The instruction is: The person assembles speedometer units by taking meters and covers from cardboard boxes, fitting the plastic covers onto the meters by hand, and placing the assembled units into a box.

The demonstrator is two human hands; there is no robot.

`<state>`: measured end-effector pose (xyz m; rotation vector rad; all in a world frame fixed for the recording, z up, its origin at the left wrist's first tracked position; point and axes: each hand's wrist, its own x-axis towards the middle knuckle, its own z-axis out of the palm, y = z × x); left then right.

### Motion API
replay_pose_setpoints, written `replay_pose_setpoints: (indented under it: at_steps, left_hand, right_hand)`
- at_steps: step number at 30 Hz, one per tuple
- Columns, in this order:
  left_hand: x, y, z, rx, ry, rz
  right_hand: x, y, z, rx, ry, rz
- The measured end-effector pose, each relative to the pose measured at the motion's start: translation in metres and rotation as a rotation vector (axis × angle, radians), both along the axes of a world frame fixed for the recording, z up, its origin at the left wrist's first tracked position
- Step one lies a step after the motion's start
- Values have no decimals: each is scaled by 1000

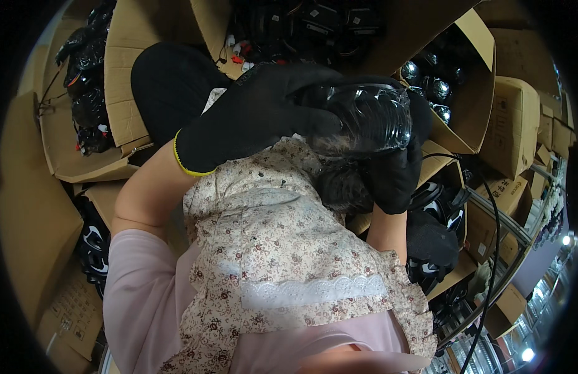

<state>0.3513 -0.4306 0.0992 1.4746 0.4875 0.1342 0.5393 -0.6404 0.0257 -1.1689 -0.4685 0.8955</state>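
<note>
**Slick, film-wrapped package between your two hands**

Your left hand (264, 115), in a black glove, is clamped on the left end of the package (373, 115), thumb along the near side; your right hand (395, 174), gloved too, grips the right end, some of its fingers hidden; the package is held up in front of your apron (282, 224); it is dark under clear, shiny, creased film, and you cannot tell what is inside; a dark wrapped bulge (345, 187) shows just below, perhaps part of it.

Expect a light to middling weight, with a firm core under a thin, soft skin; the film may slide against your gloves, and a glossy shell inside could scratch or crack; take hold by the broad sides near both ends, pressing on the solid body rather than tugging loose film.

Farther out, your knee (170, 90) lies beyond the left hand; a box (478, 93) of shiny wrapped pieces (437, 90) stands past the right; black bundles (89, 84) lie at far left.
</note>
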Motion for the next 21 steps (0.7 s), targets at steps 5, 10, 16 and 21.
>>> replay_pose_setpoints:
  at_steps: [5, 10, 16, 21]
  left_hand:
    - [5, -5, -8, 34, -93, 64]
    - [3, -6, -12, 121, -43, 86]
    - [1, 2, -12, 33, -99, 44]
    - [3, 1, -10, 97, -104, 5]
  right_hand:
    - [-1, -1, -2, -15, -189, 3]
    - [-3, 0, 1, 27, -196, -21]
    - [-8, -5, 3, 18, -127, -37]
    - [-4, -4, -6, -9, -410, -35]
